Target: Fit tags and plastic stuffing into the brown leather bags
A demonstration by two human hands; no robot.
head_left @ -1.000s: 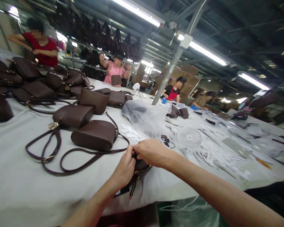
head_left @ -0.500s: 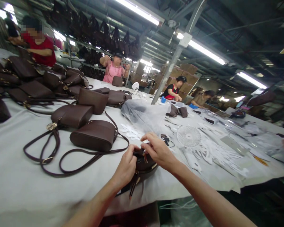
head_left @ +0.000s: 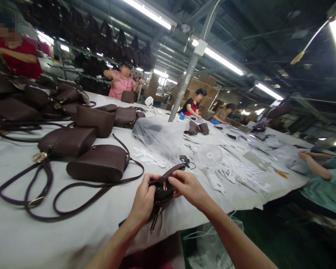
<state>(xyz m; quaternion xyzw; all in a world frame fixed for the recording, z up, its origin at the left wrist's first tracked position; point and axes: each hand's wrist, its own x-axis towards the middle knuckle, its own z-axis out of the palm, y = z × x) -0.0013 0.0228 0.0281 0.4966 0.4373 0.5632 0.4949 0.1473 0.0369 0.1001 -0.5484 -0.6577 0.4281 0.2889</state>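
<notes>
A small dark brown handbag (head_left: 166, 197) is between my hands at the table's front edge, with gold zips and a tassel hanging from its front. My left hand (head_left: 142, 200) is closed on the bag's left side, thumb at the top opening. My right hand (head_left: 189, 186) grips its right side, fingers curled by a gold zip pull and the base of a looped strap (head_left: 173, 170), which arches above the bag. The inside of the bag is mostly hidden. Just left lies a brown shoulder bag (head_left: 98, 163) with its long strap curled on the cloth.
More brown bags (head_left: 93, 121) are piled on the left. Beyond my hands are a clear plastic bag (head_left: 159, 136), a white fan (head_left: 210, 155), white paper strips (head_left: 246, 173) and yellow-handled scissors (head_left: 280, 173). A metal post (head_left: 184, 86) rises behind. Co-workers stand around the table.
The view has swung to the right, bringing a co-worker in green into sight. The strap now stands up in a loop above the bag, and my right hand has moved lower on its side.
</notes>
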